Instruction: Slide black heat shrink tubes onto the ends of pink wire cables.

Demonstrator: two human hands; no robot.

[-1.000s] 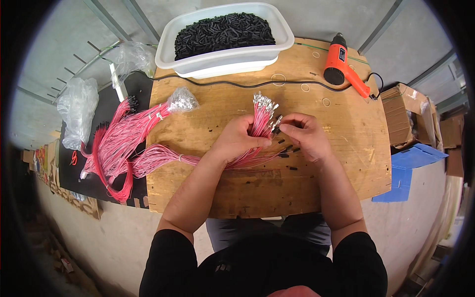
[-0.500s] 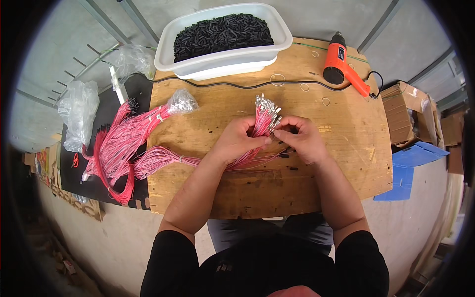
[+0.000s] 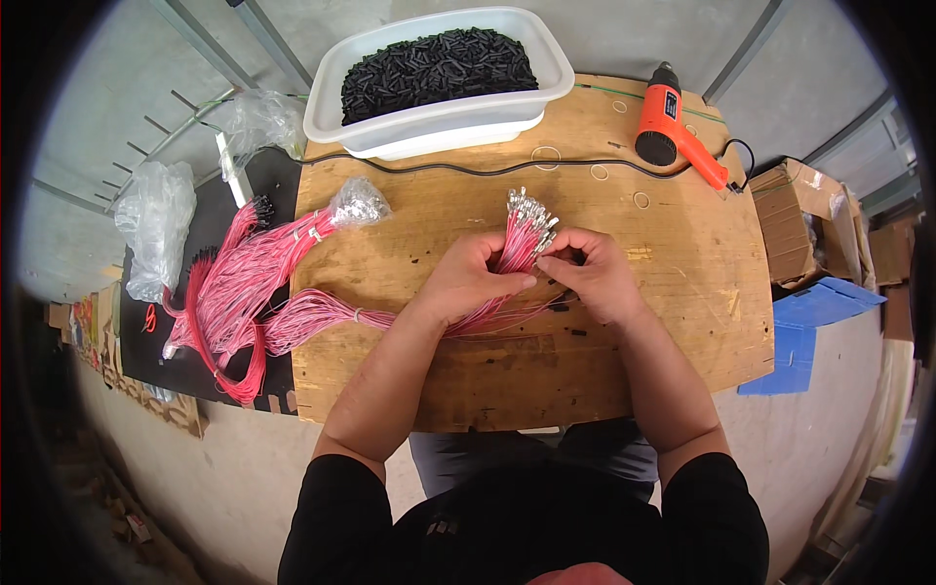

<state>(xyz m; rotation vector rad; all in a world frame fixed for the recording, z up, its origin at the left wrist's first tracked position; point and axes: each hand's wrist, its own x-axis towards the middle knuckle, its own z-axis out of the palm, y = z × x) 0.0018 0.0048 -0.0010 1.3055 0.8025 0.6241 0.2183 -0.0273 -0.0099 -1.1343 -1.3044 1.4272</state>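
Observation:
My left hand is wrapped round a bundle of thin pink and red wires near its far end. Silvery metal terminals fan out at the tips, pointing away from me. At the bundle's right side, my right hand is closed, thumb and forefinger pinched together close to the terminals; what lies between these fingertips is too small to make out. The bundle's tail runs leftward behind my left wrist. A few loose wires trail right under my right hand, near small black tubes.
A white tub of short black tubes stands at the back. An orange heat gun lies back right, its black cord crossing the table. More pink wire bundles and plastic bags lie left. Cardboard boxes stand right.
The wire tips in my left hand have shifted very slightly to the right. Both hands keep nearly the same place and grip.

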